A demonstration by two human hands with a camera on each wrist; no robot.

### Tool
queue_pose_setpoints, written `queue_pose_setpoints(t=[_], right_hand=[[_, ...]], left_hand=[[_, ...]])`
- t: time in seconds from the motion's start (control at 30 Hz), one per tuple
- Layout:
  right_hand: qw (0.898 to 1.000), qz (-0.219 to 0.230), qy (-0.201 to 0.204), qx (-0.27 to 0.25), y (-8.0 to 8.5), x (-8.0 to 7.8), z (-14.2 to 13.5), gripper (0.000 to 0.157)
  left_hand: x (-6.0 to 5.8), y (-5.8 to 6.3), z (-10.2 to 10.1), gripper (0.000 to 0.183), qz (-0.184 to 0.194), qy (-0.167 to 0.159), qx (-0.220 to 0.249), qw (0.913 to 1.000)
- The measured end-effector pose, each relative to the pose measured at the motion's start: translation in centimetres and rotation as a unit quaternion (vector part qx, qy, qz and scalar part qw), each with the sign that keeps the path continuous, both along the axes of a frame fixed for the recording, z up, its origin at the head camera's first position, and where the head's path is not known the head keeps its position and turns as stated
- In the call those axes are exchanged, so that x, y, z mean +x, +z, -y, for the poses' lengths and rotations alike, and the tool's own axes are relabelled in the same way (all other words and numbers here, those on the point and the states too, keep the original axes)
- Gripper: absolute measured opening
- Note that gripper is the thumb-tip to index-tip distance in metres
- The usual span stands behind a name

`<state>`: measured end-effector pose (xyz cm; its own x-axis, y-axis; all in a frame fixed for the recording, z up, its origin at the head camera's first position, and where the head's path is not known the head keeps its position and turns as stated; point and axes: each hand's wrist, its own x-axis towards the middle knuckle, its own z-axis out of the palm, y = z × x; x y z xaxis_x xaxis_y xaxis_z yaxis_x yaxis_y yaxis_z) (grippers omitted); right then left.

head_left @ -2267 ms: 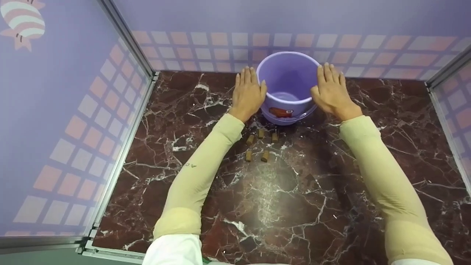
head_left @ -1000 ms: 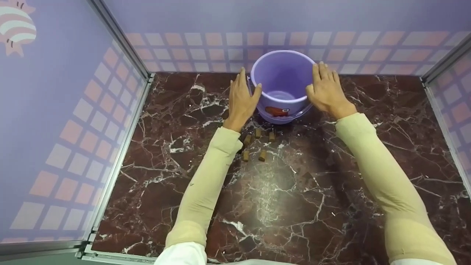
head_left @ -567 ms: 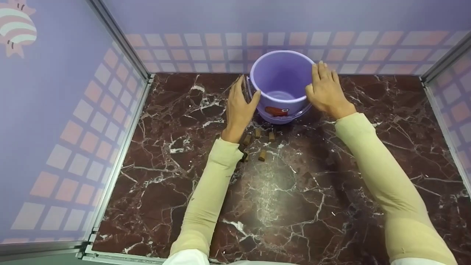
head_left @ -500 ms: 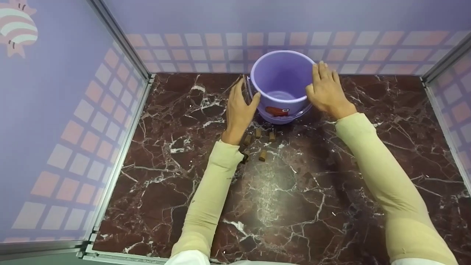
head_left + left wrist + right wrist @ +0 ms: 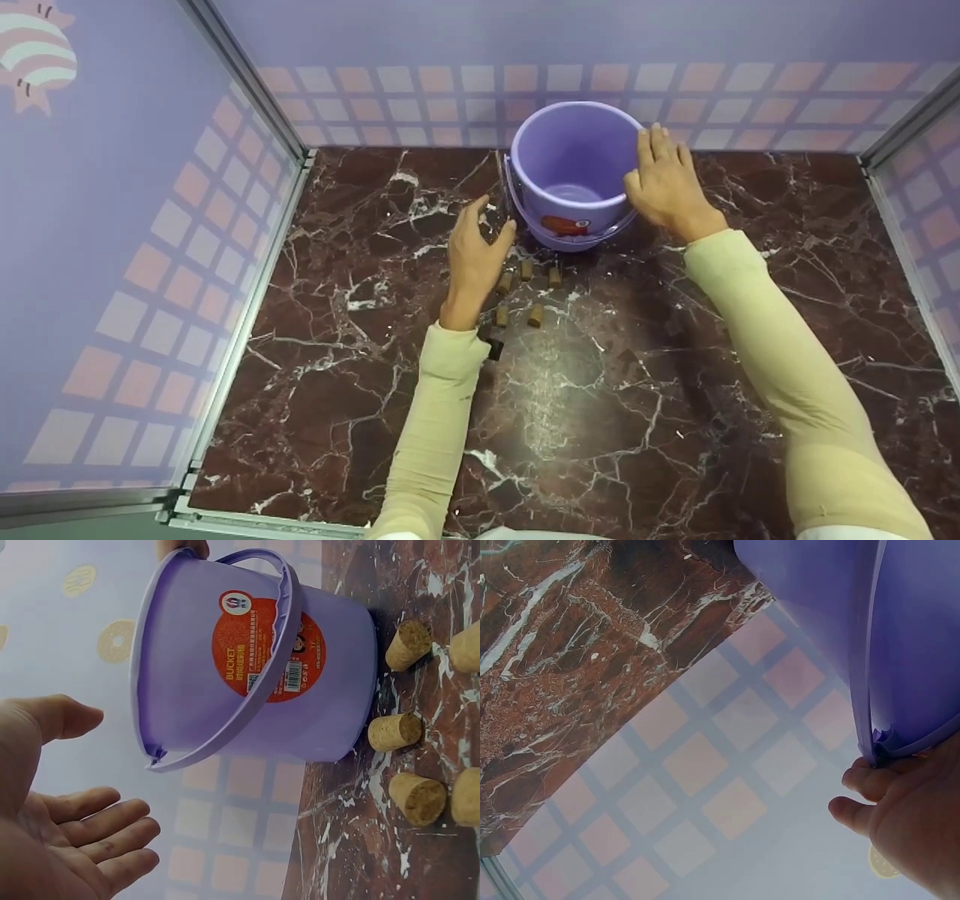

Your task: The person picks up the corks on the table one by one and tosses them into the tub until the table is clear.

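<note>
A purple bucket (image 5: 581, 187) stands upright against the back wall, its handle hanging down across the red label at its front. My right hand (image 5: 669, 184) rests against the right side of the rim, fingers straight in the head view; the right wrist view has its fingertips by the handle joint (image 5: 875, 754). Apart from the bucket, to its front left, my left hand (image 5: 475, 259) hovers with thumb and fingers spread and nothing between them. Several corks (image 5: 535, 315) stand or lie on the tabletop in front of the bucket, near my left wrist.
The dark red marbled tabletop (image 5: 600, 420) is bounded by tiled-print panels, such as the back panel (image 5: 420, 82) and the left panel (image 5: 135, 225). A metal frame edge (image 5: 247, 315) runs along the left side. A small black object (image 5: 495, 349) sits at my left cuff.
My left hand has let go of the bucket's left side and drawn back toward me. The right hand keeps its place on the rim. Bucket and corks stay put.
</note>
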<state>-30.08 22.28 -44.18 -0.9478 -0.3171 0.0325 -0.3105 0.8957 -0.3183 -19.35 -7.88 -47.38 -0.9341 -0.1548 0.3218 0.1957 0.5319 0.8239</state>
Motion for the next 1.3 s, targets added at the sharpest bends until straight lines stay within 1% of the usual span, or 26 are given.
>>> queue_pose_setpoints(t=[0.13, 0.27, 0.37, 0.5, 0.57, 0.67, 0.87, 1.1, 1.23, 1.3], right_hand=[[1.000, 0.000, 0.000, 0.002, 0.0, 0.0, 0.0, 0.074], [1.000, 0.000, 0.000, 0.003, -0.1, -0.1, 0.0, 0.074], [1.000, 0.001, -0.002, 0.002, -0.1, -0.1, 0.0, 0.074], [1.000, 0.000, -0.001, -0.002, -0.2, 0.0, 0.0, 0.074], [1.000, -0.001, 0.000, -0.003, -0.2, 0.0, 0.0, 0.074], [1.000, -0.003, 0.001, -0.004, -0.2, 0.0, 0.0, 0.074], [1.000, -0.007, -0.002, -0.008, -0.2, 0.1, 0.0, 0.073], [1.000, -0.007, -0.003, -0.010, -0.4, 0.0, -0.1, 0.073], [1.000, -0.005, -0.005, -0.010, -0.4, 0.1, -0.1, 0.074], [1.000, -0.003, -0.005, -0.012, -0.5, 0.1, -0.1, 0.074]], left_hand=[[1.0, -0.5, 0.4, 0.055, -0.009, 0.003, 0.007, 0.9999], [2.2, -1.4, 0.7, 0.052, -0.021, 0.000, 0.011, 0.9997], [3.0, -2.2, 0.9, 0.051, -0.020, -0.007, 0.004, 0.9998], [3.9, -3.1, 1.4, 0.051, -0.018, -0.022, -0.014, 0.9995], [4.3, -3.5, 1.7, 0.051, -0.012, -0.034, -0.022, 0.9991], [4.8, -3.8, 2.3, 0.052, 0.008, -0.056, -0.032, 0.9979], [5.4, -4.8, 3.1, 0.050, 0.036, -0.097, -0.053, 0.9932], [6.4, -6.3, 3.7, 0.045, 0.047, -0.125, -0.054, 0.9896], [6.6, -7.0, 3.8, 0.045, 0.054, -0.141, -0.063, 0.9865], [6.8, -7.2, 3.9, 0.046, 0.064, -0.148, -0.069, 0.9845]])
